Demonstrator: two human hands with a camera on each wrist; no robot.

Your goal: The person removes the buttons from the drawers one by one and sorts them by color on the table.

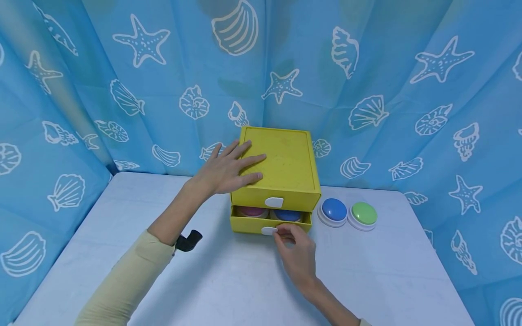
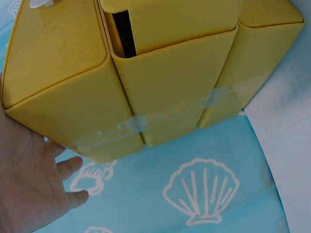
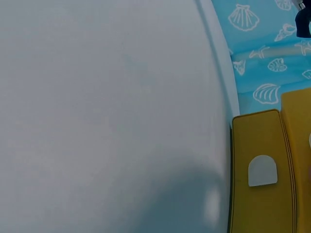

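Observation:
A yellow drawer unit [image 1: 281, 158] stands at the back of the table, several drawers high. Its middle drawer [image 1: 244, 225] is pulled partly out, and inside it show a pink domed button [image 1: 252, 211] and a blue domed button [image 1: 287, 215]. With thumb and forefinger, my right hand [image 1: 299, 253] pinches the right end of that drawer's white tab handle [image 1: 268, 231]. My left hand [image 1: 222, 174] rests with spread fingers on the unit's top, at its left edge. In the right wrist view the bottom drawer [image 3: 257, 208] is closed; the right hand is out of that view.
Right of the unit, a blue domed button [image 1: 334, 209] and a green domed button [image 1: 364, 213] sit on white bases on the white table [image 1: 228, 290]. A blue shell-patterned curtain [image 1: 310, 59] hangs close behind and at both sides. A black device [image 1: 188, 241] is at the left wrist.

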